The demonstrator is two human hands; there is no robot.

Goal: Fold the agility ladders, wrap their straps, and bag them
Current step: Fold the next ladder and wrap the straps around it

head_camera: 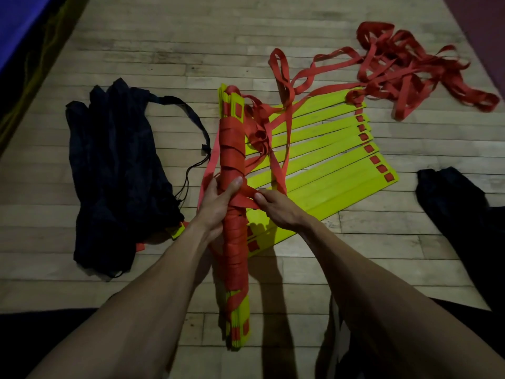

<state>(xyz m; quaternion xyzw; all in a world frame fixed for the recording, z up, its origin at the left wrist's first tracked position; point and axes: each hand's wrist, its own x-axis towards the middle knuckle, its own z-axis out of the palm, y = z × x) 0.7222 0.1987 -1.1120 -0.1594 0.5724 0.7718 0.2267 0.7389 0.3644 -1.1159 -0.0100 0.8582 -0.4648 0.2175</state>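
A folded stack of yellow ladder rungs [235, 269], wound in red strap, is held upright over the wooden floor. My left hand [218, 198] grips this bundle around its middle, thumb on the front. My right hand [276, 207] pinches the red strap [246, 196] just to the right of the bundle. A second ladder [328, 160] lies fanned out on the floor behind, its yellow rungs spread to the right. Its loose red straps [404, 69] lie tangled at the far right. A dark drawstring bag [114, 170] lies on the floor to the left.
A yellow rung end [177, 231] sticks out from under the bag. Dark cloth [461, 206] lies at the right edge. A blue mat [24, 28] borders the floor at the far left. My dark-clad legs fill the bottom corners.
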